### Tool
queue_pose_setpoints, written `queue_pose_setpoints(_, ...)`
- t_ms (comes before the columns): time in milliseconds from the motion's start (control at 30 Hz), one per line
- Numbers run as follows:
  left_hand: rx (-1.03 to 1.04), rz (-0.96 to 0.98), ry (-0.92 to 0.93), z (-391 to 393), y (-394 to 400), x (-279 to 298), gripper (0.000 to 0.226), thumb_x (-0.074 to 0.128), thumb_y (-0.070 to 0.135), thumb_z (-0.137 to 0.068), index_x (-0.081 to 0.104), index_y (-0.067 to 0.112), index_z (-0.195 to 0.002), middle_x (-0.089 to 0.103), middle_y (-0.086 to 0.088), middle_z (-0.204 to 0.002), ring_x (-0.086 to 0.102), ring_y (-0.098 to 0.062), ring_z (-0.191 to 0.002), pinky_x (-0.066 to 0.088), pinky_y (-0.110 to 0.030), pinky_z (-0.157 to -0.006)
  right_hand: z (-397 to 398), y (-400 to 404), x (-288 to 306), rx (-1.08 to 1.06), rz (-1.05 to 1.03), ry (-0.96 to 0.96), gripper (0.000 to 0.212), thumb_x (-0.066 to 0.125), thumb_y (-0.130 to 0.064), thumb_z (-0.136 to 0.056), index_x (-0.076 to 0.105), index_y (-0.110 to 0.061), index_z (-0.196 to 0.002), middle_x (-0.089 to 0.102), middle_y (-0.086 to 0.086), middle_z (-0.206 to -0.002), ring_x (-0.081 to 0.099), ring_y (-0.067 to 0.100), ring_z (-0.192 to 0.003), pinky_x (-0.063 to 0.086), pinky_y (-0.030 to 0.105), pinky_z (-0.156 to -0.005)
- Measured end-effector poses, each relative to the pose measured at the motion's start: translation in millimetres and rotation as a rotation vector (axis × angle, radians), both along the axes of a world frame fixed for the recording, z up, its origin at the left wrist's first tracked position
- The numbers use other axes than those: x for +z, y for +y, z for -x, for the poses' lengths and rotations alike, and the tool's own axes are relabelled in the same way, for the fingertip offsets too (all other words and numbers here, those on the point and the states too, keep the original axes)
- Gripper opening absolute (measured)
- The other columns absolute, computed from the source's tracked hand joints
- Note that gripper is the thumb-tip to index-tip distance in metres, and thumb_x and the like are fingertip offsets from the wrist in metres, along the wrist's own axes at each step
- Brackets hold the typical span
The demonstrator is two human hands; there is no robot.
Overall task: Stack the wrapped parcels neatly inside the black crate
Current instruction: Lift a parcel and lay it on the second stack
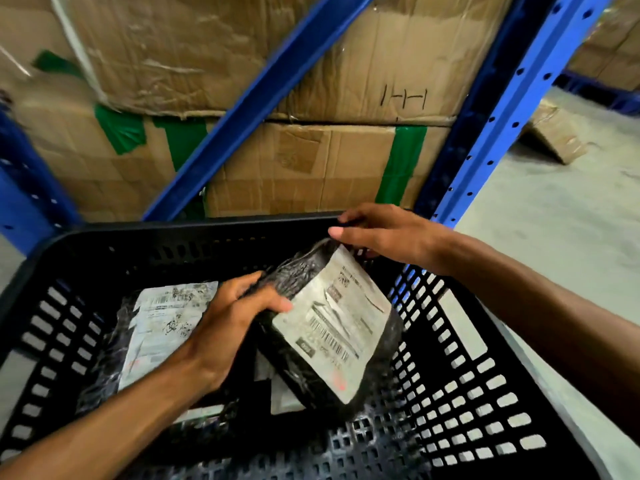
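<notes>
At frame centre, inside the crate (pixel 467 393), the left hand (pixel 235 327) clasps a tilted parcel (pixel 332 327) by its edge; the right hand (pixel 384 233) pinches its top corner. The glossy wrap looks soft, slippery and light, so opposite edges seem the best hold.

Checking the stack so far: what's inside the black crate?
Inside the black crate: a labelled parcel lying flat at left, and a second parcel tilted, held by both hands. Arms hide whatever lies beneath.
</notes>
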State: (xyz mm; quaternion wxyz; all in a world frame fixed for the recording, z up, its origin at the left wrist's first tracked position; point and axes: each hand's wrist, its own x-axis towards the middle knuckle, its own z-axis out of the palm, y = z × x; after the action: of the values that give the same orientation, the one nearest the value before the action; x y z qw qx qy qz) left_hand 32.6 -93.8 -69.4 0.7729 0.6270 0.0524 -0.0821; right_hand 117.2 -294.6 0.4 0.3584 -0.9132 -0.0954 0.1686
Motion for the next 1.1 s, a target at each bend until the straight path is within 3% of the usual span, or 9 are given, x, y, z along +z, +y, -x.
queue_pose_setpoints(133,-0.090,0.008,-0.007,0.3,25.8,1.1,0.031,0.066,0.020,-0.035,0.077,0.014,-0.063,0.073,-0.002,-0.064,0.068,-0.013,-0.059,0.051,-0.027,-0.064,12.2,5.9,-16.4,0.116,-0.031,0.158,0.055,0.066,-0.045,-0.082,0.054,-0.023,-0.131,0.064,-0.002,-0.124,0.060,0.015,-0.115,0.048,0.027,-0.097)
queue_pose_setpoints(267,-0.348,-0.184,-0.036,-9.1,48.8,18.7,0.064,0.080,0.027,-0.033,0.078,0.017,-0.096,0.077,-0.010,-0.094,0.071,-0.019,-0.088,0.052,-0.030,-0.080,18.0,4.9,3.2,0.315,-0.066,0.049,0.080,0.079,-0.017,-0.075,0.039,-0.032,-0.142,0.052,-0.007,-0.142,0.046,0.007,-0.131,0.037,0.028,-0.108)
queue_pose_setpoints(400,-0.435,-0.322,-0.076,-15.1,44.6,34.1,0.064,0.077,0.026,-0.049,0.060,0.012,-0.109,0.069,-0.019,-0.088,0.064,-0.028,-0.077,0.049,-0.037,-0.072,37.5,16.2,4.2,0.545,0.120,0.212,0.058,0.085,-0.028,-0.066,0.060,-0.029,-0.119,0.073,-0.004,-0.113,0.066,0.017,-0.107,0.051,0.045,-0.098)
queue_pose_setpoints(533,-0.314,-0.307,0.012,-18.5,37.2,25.0,0.064,0.081,0.035,-0.055,0.058,0.014,-0.112,0.076,-0.010,-0.077,0.068,-0.018,-0.062,0.053,-0.027,-0.060,58.3,19.0,-10.4,0.458,0.088,0.208,0.040,0.079,-0.043,-0.071,0.069,-0.027,-0.106,0.076,-0.006,-0.107,0.071,0.011,-0.098,0.054,0.040,-0.094)
queue_pose_setpoints(700,-0.104,-0.549,0.230,-16.4,27.6,11.2,0.065,0.063,0.068,-0.069,0.056,0.031,-0.121,0.066,0.000,-0.115,0.062,-0.017,-0.104,0.052,-0.042,-0.096,44.8,-20.9,-24.1,0.092,-0.027,0.305,0.072,0.083,-0.057,-0.056,0.068,-0.017,-0.113,0.076,0.005,-0.110,0.072,0.023,-0.101,0.053,0.043,-0.095)
queue_pose_setpoints(767,-0.112,-0.493,0.327,-5.7,14.2,6.1,0.077,0.063,0.067,-0.071,0.046,0.028,-0.136,0.058,0.004,-0.126,0.058,-0.017,-0.109,0.053,-0.042,-0.096,40.5,-32.1,-40.4,-0.074,-0.095,0.359,0.093,0.085,-0.065,-0.042,0.064,-0.014,-0.118,0.075,0.007,-0.111,0.071,0.028,-0.103,0.051,0.050,-0.098)
queue_pose_setpoints(867,-0.097,-0.425,0.337,4.6,-4.2,-1.9,0.081,0.068,0.042,-0.083,0.028,0.022,-0.150,0.057,0.013,-0.123,0.052,-0.005,-0.104,0.042,-0.030,-0.099,40.5,-31.8,-59.5,-0.164,-0.169,0.441,0.099,0.086,-0.062,-0.040,0.062,-0.009,-0.119,0.077,0.008,-0.107,0.070,0.029,-0.104,0.048,0.054,-0.101)
queue_pose_setpoints(1000,-0.076,-0.548,0.304,-2.8,-7.0,-11.4,0.084,0.065,0.029,-0.089,0.013,0.023,-0.155,0.038,0.005,-0.154,0.039,-0.017,-0.138,0.031,-0.023,-0.099,40.1,-20.5,-76.0,-0.191,-0.224,0.485,0.078,0.078,-0.052,-0.056,0.060,-0.009,-0.119,0.077,0.004,-0.107,0.071,0.020,-0.100,0.057,0.040,-0.089)
queue_pose_setpoints(1100,-0.139,-0.694,0.318,-10.1,-9.3,-22.9,0.090,0.061,0.023,-0.091,-0.001,0.020,-0.156,0.037,0.000,-0.155,0.042,-0.020,-0.136,0.034,-0.020,-0.094,39.9,-3.5,-88.7,-0.071,-0.034,0.442,0.045,0.062,-0.051,-0.083,0.064,-0.013,-0.106,0.073,0.008,-0.110,0.071,0.020,-0.086,0.062,0.033,-0.071)
